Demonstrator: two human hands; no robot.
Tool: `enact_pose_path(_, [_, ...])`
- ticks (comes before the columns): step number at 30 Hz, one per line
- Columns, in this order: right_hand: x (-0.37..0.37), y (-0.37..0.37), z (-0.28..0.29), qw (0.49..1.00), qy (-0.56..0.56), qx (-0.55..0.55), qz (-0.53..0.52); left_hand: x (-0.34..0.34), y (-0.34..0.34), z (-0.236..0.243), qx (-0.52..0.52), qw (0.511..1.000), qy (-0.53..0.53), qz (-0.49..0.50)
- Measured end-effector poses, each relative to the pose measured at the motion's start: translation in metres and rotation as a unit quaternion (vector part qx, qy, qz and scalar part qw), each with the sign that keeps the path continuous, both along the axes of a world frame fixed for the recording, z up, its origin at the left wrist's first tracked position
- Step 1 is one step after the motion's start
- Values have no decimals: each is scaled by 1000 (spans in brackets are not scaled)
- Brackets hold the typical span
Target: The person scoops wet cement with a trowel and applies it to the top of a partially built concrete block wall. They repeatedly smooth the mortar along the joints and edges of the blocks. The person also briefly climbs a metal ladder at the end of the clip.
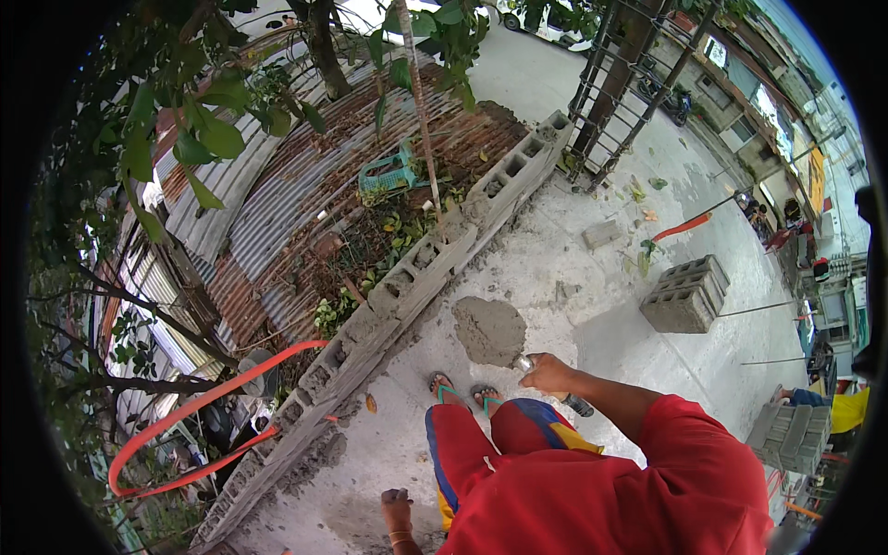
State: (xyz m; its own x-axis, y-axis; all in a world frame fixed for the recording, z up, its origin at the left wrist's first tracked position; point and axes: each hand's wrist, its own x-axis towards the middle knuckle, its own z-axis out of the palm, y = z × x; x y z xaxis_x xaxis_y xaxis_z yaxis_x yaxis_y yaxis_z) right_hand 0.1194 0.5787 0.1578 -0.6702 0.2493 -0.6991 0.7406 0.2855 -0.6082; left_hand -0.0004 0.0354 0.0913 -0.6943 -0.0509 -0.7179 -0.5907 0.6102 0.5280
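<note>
My right hand (pixel 548 374) is closed round a trowel; its shiny metal neck (pixel 524 363) shows past my fingers and the dark handle end (pixel 580 405) sticks out below. Beyond the neck is a rounded patch of wet grey mortar (pixel 490 331), which hides the blade. Whether that mortar lies on the blade or on the ground, I cannot tell. Low in the view, my left hand (pixel 398 511) hangs with curled fingers and nothing visible in them. Ahead and to the left runs a low hollow-block wall (pixel 407 305), its upper cells open and mortar smeared along its side.
Stacked concrete blocks (pixel 686 294) stand at right, and a loose block piece (pixel 602 234) lies farther off. A rebar column cage (pixel 622 88) rises at the wall's far end. An orange hose-like loop (pixel 199 404) crosses the wall. Rusty roofing sheets (pixel 268 217) lie beyond. A person in yellow (pixel 846 410) is at far right.
</note>
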Motion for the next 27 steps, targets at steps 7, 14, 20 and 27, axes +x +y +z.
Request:
enact_pose_path(7, [-50,122,-106,946,258,189,-52,-133,120,-7,-117,948,-49,-292])
enact_pose_path(14, [-147,240,-164,925,198,109,-305,-238,223,0,-171,932,-76,-311])
enact_pose_path(20, [-220,358,-172,910,118,17,-396,-282,283,34,-67,935,17,-347])
enact_pose_path(27, [-299,472,-191,935,-75,198,-284,-272,326,52,-91,968,-140,-189])
